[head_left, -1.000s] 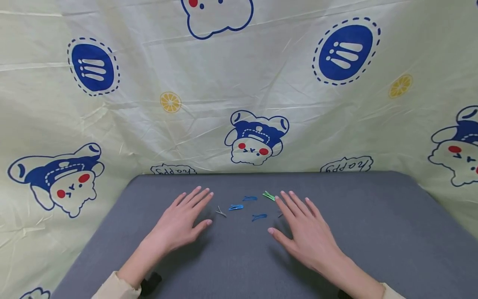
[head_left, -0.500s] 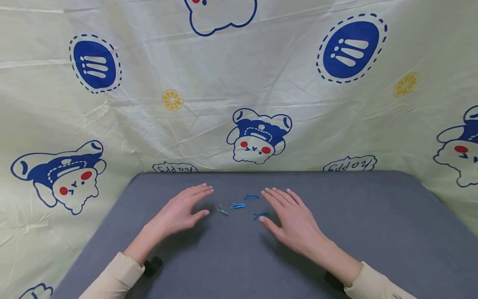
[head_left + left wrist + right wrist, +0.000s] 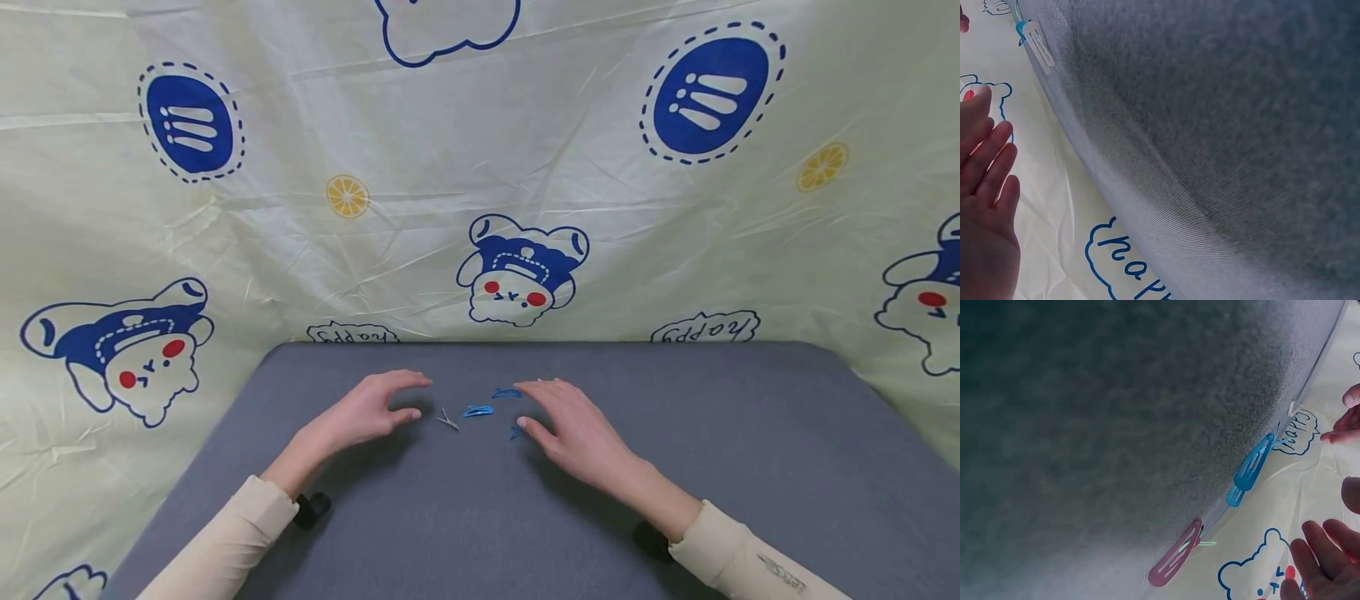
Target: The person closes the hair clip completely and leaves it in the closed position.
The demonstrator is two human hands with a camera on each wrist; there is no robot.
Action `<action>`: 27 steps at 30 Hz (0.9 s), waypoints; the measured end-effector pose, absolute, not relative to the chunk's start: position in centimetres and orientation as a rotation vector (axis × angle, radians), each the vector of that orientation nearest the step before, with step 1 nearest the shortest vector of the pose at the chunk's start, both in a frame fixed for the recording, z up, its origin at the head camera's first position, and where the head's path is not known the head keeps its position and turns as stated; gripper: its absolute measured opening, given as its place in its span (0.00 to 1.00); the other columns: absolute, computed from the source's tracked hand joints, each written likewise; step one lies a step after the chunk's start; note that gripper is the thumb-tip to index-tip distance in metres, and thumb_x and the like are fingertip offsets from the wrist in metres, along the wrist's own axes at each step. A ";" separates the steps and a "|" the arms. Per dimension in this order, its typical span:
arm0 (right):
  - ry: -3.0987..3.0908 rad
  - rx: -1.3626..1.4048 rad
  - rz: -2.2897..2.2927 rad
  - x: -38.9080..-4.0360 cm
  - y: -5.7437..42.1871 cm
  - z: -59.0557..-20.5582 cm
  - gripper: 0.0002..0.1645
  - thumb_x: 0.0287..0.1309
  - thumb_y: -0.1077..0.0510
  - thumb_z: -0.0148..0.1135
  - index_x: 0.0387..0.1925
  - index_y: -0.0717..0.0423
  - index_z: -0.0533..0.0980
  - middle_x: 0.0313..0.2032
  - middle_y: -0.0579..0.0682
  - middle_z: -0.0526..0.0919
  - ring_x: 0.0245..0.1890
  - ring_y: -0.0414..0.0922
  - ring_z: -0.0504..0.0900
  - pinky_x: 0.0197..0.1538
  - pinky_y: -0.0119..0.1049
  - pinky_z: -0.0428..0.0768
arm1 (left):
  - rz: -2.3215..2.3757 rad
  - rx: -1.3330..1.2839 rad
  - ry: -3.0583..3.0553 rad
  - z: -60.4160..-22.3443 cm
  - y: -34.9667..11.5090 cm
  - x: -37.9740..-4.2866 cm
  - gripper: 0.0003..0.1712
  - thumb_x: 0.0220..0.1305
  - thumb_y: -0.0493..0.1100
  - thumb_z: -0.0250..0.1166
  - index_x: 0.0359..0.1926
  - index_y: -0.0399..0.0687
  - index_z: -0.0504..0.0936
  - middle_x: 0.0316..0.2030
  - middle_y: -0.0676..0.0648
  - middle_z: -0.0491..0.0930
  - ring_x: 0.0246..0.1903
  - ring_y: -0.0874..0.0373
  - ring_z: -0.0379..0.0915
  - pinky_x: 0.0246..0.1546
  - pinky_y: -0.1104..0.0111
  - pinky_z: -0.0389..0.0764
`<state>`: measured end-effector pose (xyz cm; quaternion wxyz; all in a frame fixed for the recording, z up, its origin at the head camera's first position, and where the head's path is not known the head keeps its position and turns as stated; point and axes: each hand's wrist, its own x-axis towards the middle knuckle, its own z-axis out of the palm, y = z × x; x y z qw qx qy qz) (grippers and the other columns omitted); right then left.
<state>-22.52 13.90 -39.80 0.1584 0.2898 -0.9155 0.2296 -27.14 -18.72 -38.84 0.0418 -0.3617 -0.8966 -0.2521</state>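
Several snap hair clips lie on the table. My left hand (image 3: 367, 408) hovers to their left, fingers extended and thumb apart, nearest the grey hair clip (image 3: 447, 420). A bright blue hair clip (image 3: 477, 411) lies midway between both hands. My right hand (image 3: 581, 429) hovers on the right, holding nothing. Its fingertips overlap the rear blue hair clip (image 3: 507, 392) in the head view, and its thumb partly covers the front blue hair clip (image 3: 515, 433). A mauve hair clip (image 3: 1175, 553) and part of a green one (image 3: 1209, 543) show in the right wrist view; the right hand hides both from the head camera.
The grey tabletop (image 3: 420, 533) ends at a far edge against a pale printed curtain (image 3: 420, 267). Dark wrist cameras (image 3: 311, 510) sit under both sleeves.
Both hands have turned more side-on, and the right hand has shifted left over the clips. The green clip, visible in the first frame, is now hidden behind it. The view has tilted slightly down.
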 end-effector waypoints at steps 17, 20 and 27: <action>-2.738 0.779 1.039 -23.5 10.6 -39.4 0.21 0.62 0.58 0.66 0.56 0.56 0.79 0.53 0.47 0.82 0.56 0.47 0.77 0.59 0.50 0.72 | -0.935 -1.121 -2.841 -39.3 -18.6 -29.2 0.20 0.59 0.35 0.70 0.54 0.41 0.83 0.51 0.48 0.82 0.55 0.48 0.75 0.57 0.52 0.72; -2.752 0.759 1.090 -23.6 9.8 -39.4 0.19 0.62 0.59 0.66 0.55 0.55 0.80 0.51 0.45 0.83 0.55 0.46 0.77 0.58 0.49 0.73 | -0.965 -1.121 -2.852 -39.6 -18.7 -29.4 0.19 0.58 0.34 0.70 0.53 0.40 0.83 0.49 0.47 0.83 0.53 0.49 0.77 0.56 0.53 0.73; -2.766 0.765 1.248 -23.6 8.1 -39.6 0.16 0.64 0.61 0.64 0.53 0.57 0.80 0.49 0.47 0.83 0.52 0.46 0.79 0.56 0.47 0.76 | -1.059 -1.126 -2.854 -40.2 -19.0 -29.7 0.18 0.58 0.32 0.69 0.51 0.36 0.83 0.46 0.45 0.85 0.50 0.50 0.79 0.54 0.53 0.74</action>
